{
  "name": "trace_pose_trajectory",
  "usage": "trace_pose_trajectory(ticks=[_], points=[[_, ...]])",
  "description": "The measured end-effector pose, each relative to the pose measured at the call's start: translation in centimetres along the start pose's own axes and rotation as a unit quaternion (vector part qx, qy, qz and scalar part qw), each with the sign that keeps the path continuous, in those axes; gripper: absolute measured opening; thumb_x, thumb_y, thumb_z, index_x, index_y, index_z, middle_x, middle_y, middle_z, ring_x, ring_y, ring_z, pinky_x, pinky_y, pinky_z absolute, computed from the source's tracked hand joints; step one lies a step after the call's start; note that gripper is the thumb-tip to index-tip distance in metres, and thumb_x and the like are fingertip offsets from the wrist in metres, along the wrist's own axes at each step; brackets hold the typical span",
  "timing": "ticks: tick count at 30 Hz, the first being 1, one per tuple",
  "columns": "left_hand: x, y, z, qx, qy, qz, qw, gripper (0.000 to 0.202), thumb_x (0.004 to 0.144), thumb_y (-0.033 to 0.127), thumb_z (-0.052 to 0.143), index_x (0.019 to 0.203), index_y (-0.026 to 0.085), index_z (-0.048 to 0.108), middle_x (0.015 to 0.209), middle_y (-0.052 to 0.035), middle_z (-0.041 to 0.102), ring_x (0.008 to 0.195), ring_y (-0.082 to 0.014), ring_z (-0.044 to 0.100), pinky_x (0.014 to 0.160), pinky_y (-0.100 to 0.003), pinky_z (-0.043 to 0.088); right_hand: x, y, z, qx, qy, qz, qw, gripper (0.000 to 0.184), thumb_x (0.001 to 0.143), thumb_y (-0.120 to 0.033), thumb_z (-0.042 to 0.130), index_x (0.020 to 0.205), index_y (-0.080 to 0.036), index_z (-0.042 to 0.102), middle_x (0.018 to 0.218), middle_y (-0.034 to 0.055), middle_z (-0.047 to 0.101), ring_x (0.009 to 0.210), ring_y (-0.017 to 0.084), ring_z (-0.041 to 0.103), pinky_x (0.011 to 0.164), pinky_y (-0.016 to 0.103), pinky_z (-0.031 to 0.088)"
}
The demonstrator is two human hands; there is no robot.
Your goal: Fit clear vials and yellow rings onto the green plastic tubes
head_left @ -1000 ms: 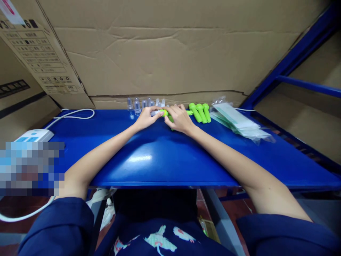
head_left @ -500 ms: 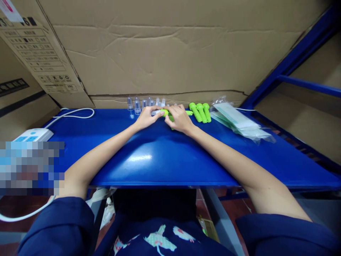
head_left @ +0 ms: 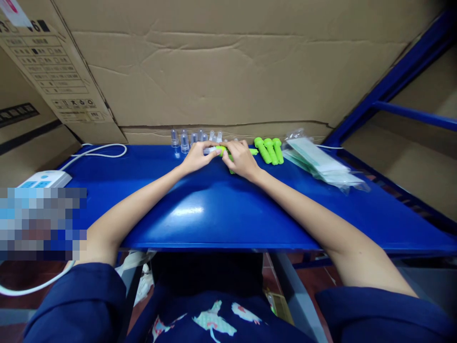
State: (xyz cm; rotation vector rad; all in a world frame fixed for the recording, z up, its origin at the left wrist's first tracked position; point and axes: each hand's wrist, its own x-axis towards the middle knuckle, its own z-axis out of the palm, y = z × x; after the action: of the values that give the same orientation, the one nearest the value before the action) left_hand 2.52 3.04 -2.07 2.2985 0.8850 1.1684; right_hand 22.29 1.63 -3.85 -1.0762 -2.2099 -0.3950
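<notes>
My left hand [head_left: 194, 158] is closed on a small clear plastic piece [head_left: 210, 150], holding it end to end against a yellow-green part [head_left: 222, 151]. From the other side my right hand [head_left: 243, 161] closes around a bright green plastic handle [head_left: 253, 151], whose end sticks out to the right. The thumbs and fingertips of both hands meet at the joint, which they partly cover. Just behind my left hand stand several clear plastic caps [head_left: 184, 141]. Several more green handles [head_left: 273, 151] lie side by side to the right of my right hand.
Clear bags with pale green sheets [head_left: 317, 159] lie on the right of the blue table [head_left: 221, 214]. On the left are a white power strip [head_left: 53, 179] and its looped cable [head_left: 107, 156]. Cardboard [head_left: 214, 71] walls off the back; a blue metal frame [head_left: 410, 112] rises at right.
The right thumb and fingers have shifted slightly at the joint. Both hands otherwise keep their place, and the things on the table lie as before.
</notes>
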Motion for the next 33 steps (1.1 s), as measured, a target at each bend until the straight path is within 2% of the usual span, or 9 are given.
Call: trace_pose_trajectory(ticks=[3, 7, 10, 17, 25, 33], points=[[0.05, -0.10, -0.04, -0.002, 0.003, -0.003, 1.000, 0.031, 0.091, 0.037, 0.064, 0.108, 0.014, 0.076, 0.114, -0.0112, 0.078, 0.109, -0.0250, 0.072, 0.102, -0.035, 0.052, -0.02, 0.03, -0.15, -0.001, -0.007, -0.004, 1.000, 0.044, 0.100, -0.030, 0.033, 0.125, -0.011, 0.063, 0.112, 0.0179, 0.072, 0.105, 0.031, 0.063, 0.090, 0.043, 0.038], [0.12, -0.24, -0.10, -0.010, 0.004, -0.017, 1.000, 0.031, 0.091, 0.038, 0.063, 0.106, 0.015, 0.077, 0.113, -0.0094, 0.078, 0.107, -0.0242, 0.072, 0.101, -0.036, 0.053, -0.12, 0.09, -0.41, -0.034, -0.024, -0.030, 0.999, 0.049, 0.097, -0.037, 0.044, 0.134, -0.009, 0.058, 0.115, 0.0198, 0.071, 0.108, 0.034, 0.062, 0.093, 0.046, 0.036], [0.15, -0.45, -0.02, -0.025, 0.001, -0.030, 0.999, 0.031, 0.090, 0.039, 0.062, 0.104, 0.015, 0.077, 0.109, -0.0098, 0.079, 0.103, -0.0233, 0.072, 0.099, -0.036, 0.054, -0.15, 0.13, -0.35, -0.058, -0.030, -0.044, 0.997, 0.052, 0.095, -0.037, 0.046, 0.136, -0.006, 0.057, 0.116, 0.0217, 0.070, 0.108, 0.034, 0.062, 0.092, 0.046, 0.037], [0.17, -0.72, 0.26, -0.089, -0.021, -0.057, 0.994, 0.044, 0.089, 0.052, 0.064, 0.100, 0.011, 0.075, 0.099, -0.0114, 0.078, 0.075, -0.0181, 0.073, 0.083, -0.036, 0.060, -0.17, 0.13, -0.32, -0.069, -0.039, -0.055, 0.995, 0.054, 0.093, -0.033, 0.046, 0.137, -0.004, 0.056, 0.118, 0.0230, 0.070, 0.108, 0.035, 0.063, 0.091, 0.045, 0.037], [0.20, -0.81, 0.41, -0.122, -0.031, -0.080, 0.989, 0.050, 0.087, 0.056, 0.067, 0.100, 0.009, 0.075, 0.102, -0.0148, 0.077, 0.074, -0.0180, 0.073, 0.079, -0.035, 0.060, -0.21, 0.10, -0.15, -0.074, -0.044, -0.054, 0.995, 0.055, 0.090, -0.031, 0.045, 0.135, -0.001, 0.057, 0.116, 0.0242, 0.070, 0.106, 0.036, 0.063, 0.091, 0.047, 0.038], [0.20, -0.87, 0.39, -0.119, -0.034, -0.076, 0.989, 0.047, 0.088, 0.056, 0.066, 0.099, 0.011, 0.074, 0.101, -0.0135, 0.077, 0.074, -0.0185, 0.073, 0.078, -0.035, 0.060, -0.22, 0.03, -0.31, -0.068, -0.050, -0.049, 0.995, 0.053, 0.094, -0.031, 0.041, 0.135, -0.002, 0.057, 0.117, 0.0237, 0.071, 0.107, 0.035, 0.064, 0.092, 0.047, 0.039]])
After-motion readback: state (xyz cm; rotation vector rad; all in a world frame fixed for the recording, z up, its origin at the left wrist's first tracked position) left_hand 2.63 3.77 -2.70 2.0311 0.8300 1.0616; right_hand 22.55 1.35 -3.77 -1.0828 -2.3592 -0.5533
